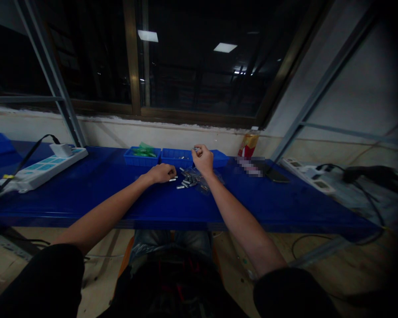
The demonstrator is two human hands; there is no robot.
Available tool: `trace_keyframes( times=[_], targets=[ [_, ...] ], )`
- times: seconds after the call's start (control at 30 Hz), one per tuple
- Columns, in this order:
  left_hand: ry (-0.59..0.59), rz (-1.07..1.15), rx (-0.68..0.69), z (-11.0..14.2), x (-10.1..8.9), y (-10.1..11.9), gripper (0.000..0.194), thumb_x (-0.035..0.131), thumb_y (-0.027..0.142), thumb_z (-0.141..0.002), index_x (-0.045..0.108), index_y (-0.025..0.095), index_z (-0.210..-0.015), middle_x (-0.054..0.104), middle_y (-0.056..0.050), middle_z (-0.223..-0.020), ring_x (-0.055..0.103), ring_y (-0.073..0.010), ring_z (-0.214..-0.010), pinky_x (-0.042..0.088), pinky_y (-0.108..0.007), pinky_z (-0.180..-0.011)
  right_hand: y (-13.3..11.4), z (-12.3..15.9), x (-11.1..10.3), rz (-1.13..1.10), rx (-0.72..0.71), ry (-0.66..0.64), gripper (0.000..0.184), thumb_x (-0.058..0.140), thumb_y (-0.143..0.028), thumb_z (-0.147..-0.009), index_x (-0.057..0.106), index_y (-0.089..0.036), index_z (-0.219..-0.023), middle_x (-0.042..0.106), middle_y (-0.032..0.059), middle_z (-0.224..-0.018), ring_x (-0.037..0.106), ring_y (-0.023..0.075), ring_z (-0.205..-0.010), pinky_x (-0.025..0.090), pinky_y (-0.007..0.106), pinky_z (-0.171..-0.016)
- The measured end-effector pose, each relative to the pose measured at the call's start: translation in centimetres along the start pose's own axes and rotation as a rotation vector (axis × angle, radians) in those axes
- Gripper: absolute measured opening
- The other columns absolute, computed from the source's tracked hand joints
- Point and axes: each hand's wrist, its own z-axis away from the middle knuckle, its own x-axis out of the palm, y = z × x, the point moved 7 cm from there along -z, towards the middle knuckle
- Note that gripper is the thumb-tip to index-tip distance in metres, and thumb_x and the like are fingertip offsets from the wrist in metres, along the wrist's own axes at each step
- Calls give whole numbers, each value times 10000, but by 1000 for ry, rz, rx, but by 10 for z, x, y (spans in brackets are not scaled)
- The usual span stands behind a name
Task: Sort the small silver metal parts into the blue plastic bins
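Pieces (pixel 187 180) before the middle bin (pixel 183 163) look stiff, light, perhaps slippery; best pinched mid-length. Right hand (pixel 203 159), at the bin's right end, pinches one; left hand (pixel 162 173) curls in front, its hold unclear.

Workshop-like place, blue workbench (pixel 112 194), 3 small blue bins (pixel 175 157), power strips (pixel 53 170)

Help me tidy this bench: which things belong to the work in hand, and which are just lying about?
Likely in use:
- metal pieces beside the left hand
- small item in the right hand
- clear bags
- blue bins, perhaps including the green bags

Probably just lying about:
- bottle
- dark flat object, perhaps a phone
- white power strip at left
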Motion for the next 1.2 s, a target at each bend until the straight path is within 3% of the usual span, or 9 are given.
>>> trace_keyframes(
  times=[0.57, 0.83, 1.2],
  targets=[
    [-12, 11, 24, 1, -1, 5, 189, 518, 249, -729, 653, 223, -858, 689, -10, -813, 615, -145, -703, 393, -197, -573, 2, 2, 7, 14, -5, -58, 236, 515, -328, -755, 615, -158, -885, 488, -39, -509, 484, 112, -504, 372, 221, -554],
    [-128, -39, -59, 1, 2, -5, 255, 534, 358, -755, 614, 221, -955, 689, -8, -902, 624, -136, -761, 404, -187, -607, 4, 2, 9, 28, -1, -89, 233, 527, -337, -749, 620, -155, -860, 485, -41, -497, 474, 105, -487, 348, 212, -530],
    [-108, -83, -80, 3, 0, -4, 318, 545, 486, -729, 647, 212, -855, 683, -35, -893, 621, -169, -759, 395, -218, -587, 14, 3, 14, 44, 28, -125, 197, 523, -307, -738, 606, -167, -848, 476, -47, -517, 473, 107, -498, 350, 218, -539]
  ],
)
